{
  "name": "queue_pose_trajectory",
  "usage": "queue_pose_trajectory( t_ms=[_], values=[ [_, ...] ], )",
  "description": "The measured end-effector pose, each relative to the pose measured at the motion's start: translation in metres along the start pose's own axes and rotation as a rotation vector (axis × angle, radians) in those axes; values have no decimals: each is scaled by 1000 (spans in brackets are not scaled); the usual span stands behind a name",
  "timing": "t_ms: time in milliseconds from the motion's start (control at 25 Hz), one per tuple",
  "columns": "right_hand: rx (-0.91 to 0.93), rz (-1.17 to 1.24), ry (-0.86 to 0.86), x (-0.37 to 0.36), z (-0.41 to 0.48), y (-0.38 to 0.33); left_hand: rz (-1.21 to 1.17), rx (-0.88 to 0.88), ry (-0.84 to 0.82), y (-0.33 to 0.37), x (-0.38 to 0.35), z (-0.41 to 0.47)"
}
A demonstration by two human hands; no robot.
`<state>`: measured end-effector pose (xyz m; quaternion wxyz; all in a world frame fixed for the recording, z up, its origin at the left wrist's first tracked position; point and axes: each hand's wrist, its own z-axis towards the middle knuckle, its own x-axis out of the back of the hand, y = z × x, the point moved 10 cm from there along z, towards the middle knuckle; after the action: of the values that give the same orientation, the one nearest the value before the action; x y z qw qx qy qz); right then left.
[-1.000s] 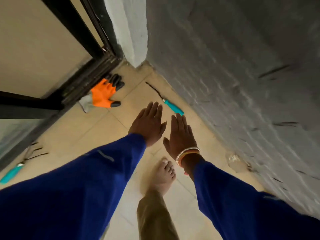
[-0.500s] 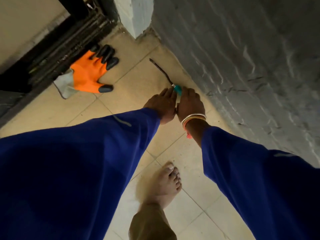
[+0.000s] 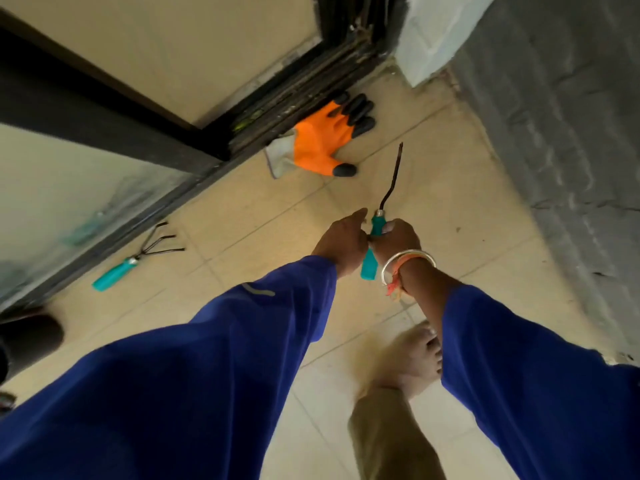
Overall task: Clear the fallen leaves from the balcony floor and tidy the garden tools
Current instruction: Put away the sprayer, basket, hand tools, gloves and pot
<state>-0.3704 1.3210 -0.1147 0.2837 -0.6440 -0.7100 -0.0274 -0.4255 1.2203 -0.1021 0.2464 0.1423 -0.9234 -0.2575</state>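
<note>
The glove (image 3: 318,143) lies on the floor (image 3: 450,220) against the door track (image 3: 294,98). The rake (image 3: 138,258) lies left of it, beside the door (image 3: 69,202). The weeder (image 3: 375,226) is right, nearer the wall (image 3: 561,150).

You can read no text, brand or number here: the teal tool handle (image 3: 368,263), the orange glove (image 3: 317,143) and the blue sleeve (image 3: 242,341) carry nothing legible.

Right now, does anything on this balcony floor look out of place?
Yes: an orange glove and a teal-handled rake lie loose on the floor tiles by the door track, not yet tidied away.
</note>
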Motion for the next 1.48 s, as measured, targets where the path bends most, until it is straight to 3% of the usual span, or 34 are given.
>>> queue_pose_trajectory(
  t_ms=[360, 560, 680, 840, 960, 1360, 1480],
  values=[
    [-101, 333, -268, -223, -70, -46, 15, 95, 121, -187, 102, -84],
    [-134, 360, -319, -314, -92, -53, 141, 151, 259, -278, 143, -122],
    [-121, 306, -328, -345, -93, -52, 298, 262, 429, -333, 176, -143],
    [-65, 199, -294, -353, -82, -52, 515, 172, 588, -352, 201, -146],
    [-40, 185, -290, -351, -74, -51, 520, 208, 790, -365, 224, -156],
    [-4, 137, -286, -359, -80, -51, 648, 257, 645, -388, 221, -147],
    [8, 135, -286, -361, -84, -51, 544, 267, 565, -388, 212, -150]
  ],
)
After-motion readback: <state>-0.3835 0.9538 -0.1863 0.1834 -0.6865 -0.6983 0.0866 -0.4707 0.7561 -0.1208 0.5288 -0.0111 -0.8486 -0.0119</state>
